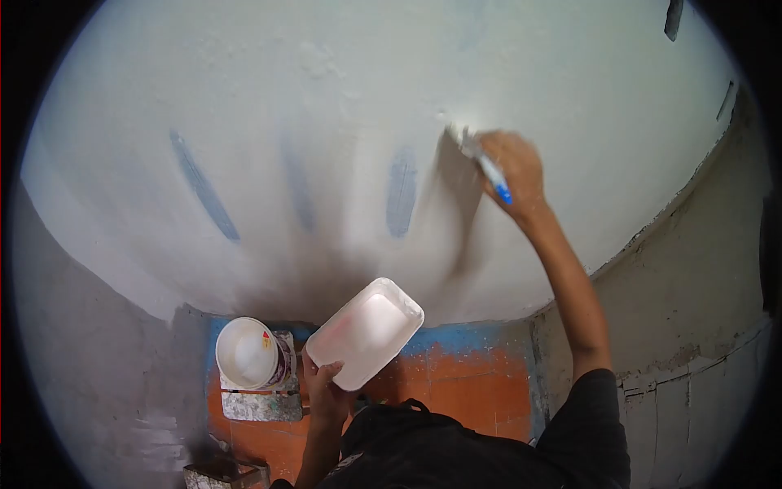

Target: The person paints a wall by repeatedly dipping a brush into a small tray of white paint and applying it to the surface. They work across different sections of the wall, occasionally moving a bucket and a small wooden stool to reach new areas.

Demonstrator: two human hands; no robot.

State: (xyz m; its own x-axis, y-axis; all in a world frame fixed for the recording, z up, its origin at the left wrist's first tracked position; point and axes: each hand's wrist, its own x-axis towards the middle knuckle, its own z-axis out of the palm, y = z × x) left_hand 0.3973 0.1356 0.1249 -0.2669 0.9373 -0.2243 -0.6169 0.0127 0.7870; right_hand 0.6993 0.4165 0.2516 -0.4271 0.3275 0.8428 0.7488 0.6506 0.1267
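Observation:
My right hand [515, 167] is raised to the wall, with its fingers closed around a paintbrush [494, 176] that has a pale handle with a blue end. The brush head meets the white wall [350, 90], and its exact shape is blurred. Lower down, my left hand [324, 383] grips a shallow white rectangular tray [371, 330] by its near-left corner. The tray is tilted, and whitish material coats its inside. Several bluish patches, one of them an oval patch [401, 191], mark the wall left of the brush.
A white bucket [247, 352] stands on a paint-spattered stool [261, 406] at lower left. Below it is a small dark-framed stool or box [226, 474]. Orange floor tiles [464, 391] meet the wall along a blue-stained edge. Grey walls rise on both sides.

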